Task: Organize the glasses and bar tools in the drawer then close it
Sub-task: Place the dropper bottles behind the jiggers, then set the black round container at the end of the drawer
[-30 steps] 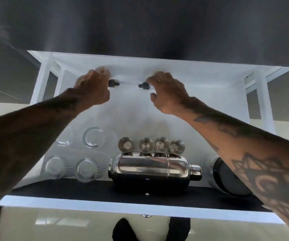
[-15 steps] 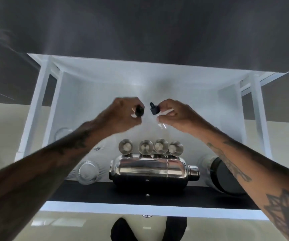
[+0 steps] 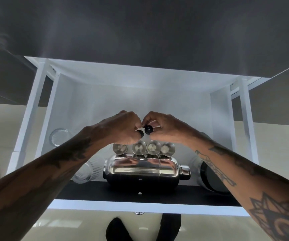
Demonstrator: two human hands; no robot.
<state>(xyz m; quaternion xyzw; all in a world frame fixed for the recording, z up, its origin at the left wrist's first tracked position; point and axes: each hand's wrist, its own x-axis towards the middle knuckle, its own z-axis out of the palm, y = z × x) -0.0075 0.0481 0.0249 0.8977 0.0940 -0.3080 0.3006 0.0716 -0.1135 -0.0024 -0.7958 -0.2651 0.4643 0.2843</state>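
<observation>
The white drawer (image 3: 36, 108) stands pulled out below me. My left hand (image 3: 121, 127) is closed around a small black-tipped pourer (image 3: 140, 133), and my right hand (image 3: 164, 126) grips a second black-tipped pourer (image 3: 148, 129). Both hands meet just above a row of several steel jiggers (image 3: 144, 148). In front of the jiggers a chrome cocktail shaker (image 3: 145, 171) lies on its side. Clear glasses (image 3: 60, 137) rest at the left, partly hidden by my left forearm. A black-rimmed round container (image 3: 208, 178) sits at the right behind my right forearm.
The drawer's dark front edge (image 3: 105, 193) with a small metal knob (image 3: 139, 213) is nearest me. A dark counter (image 3: 140, 28) overhangs the drawer's far end. Glossy beige floor (image 3: 279, 150) lies on both sides, and dark feet (image 3: 116, 230) show below.
Both hands came back from the drawer's far wall toward me, each with a small black-tipped pourer, and now touch together just above the jiggers.
</observation>
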